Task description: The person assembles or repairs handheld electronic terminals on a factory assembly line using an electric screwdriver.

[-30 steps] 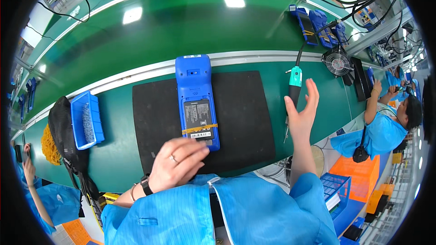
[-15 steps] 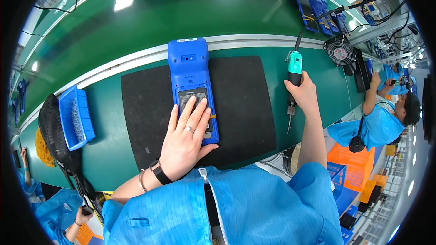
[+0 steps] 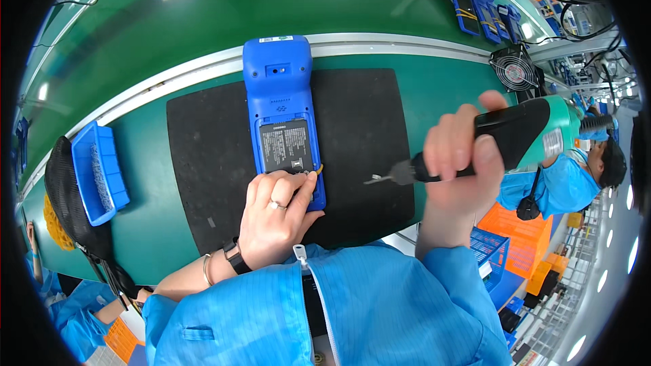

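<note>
A blue handheld terminal (image 3: 278,85) lies back side up, with a black labelled battery (image 3: 286,146) in its open bay. My left hand (image 3: 274,210) rests over the terminal's lower end. Its fingers are bent and drawn together by the battery's lower edge, beside a yellow strip (image 3: 320,170); whatever is between the fingertips is hidden. My right hand (image 3: 464,152), blurred by motion, grips a green and black electric screwdriver (image 3: 515,132). The tool is held nearly level above the black mat's right side, its bit (image 3: 378,179) pointing left toward the terminal without touching it.
Under the terminal is a black mat (image 3: 359,122) on the green bench. A blue bin of small screws (image 3: 102,176) and a black mesh bag (image 3: 64,183) stand left. More blue terminals (image 3: 468,10) and a fan (image 3: 513,71) are at far right. A co-worker (image 3: 576,169) sits beyond.
My right hand has brought the screwdriver from upright at the right to level, pointing left. My left hand has slid down off the battery, its flat fingers now drawn together.
</note>
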A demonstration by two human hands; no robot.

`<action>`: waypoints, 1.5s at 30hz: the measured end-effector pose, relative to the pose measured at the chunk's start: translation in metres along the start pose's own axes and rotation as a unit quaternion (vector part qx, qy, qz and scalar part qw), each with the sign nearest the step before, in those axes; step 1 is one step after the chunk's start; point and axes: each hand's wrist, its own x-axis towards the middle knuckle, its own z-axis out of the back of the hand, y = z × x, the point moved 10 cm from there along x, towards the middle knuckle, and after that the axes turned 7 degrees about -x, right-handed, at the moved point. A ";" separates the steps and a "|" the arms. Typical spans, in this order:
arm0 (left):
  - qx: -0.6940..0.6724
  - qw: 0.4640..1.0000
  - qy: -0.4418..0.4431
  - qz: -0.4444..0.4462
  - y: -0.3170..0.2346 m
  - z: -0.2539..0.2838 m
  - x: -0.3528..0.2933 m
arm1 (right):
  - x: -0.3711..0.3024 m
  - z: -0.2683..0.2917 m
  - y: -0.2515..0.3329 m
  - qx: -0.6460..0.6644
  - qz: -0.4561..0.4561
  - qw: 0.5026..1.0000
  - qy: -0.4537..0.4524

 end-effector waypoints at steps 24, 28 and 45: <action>-0.005 1.000 0.005 -0.011 0.004 0.000 -0.001 | -0.013 -0.054 -0.049 -0.253 -0.014 0.960 0.122; 0.005 1.000 -0.007 -0.023 0.004 -0.001 -0.003 | -0.013 -0.073 -0.047 -0.321 -0.025 0.926 0.196; 0.004 1.000 0.007 -0.028 0.000 0.001 -0.001 | -0.012 -0.072 -0.048 -0.332 0.044 0.921 0.200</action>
